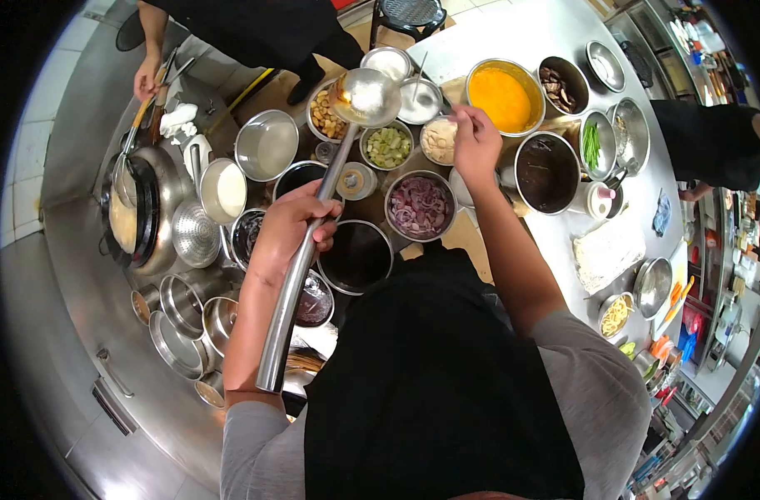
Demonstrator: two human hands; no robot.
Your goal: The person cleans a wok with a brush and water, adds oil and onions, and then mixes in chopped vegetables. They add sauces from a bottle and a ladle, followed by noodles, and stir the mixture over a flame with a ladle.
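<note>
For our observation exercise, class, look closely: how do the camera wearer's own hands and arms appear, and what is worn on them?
The left hand and right hand are bare, without gloves; no ring or watch is visible. Both forearms are uncovered. The plain grey short sleeves end around the elbows, beside a black apron.

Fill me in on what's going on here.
The left hand grips a long-handled ladle, its bowl above the food containers. The right hand is beside a pot of orange liquid; what its fingers pinch is unclear. A co-worker's hand holds a strainer over a dark pan.
</note>
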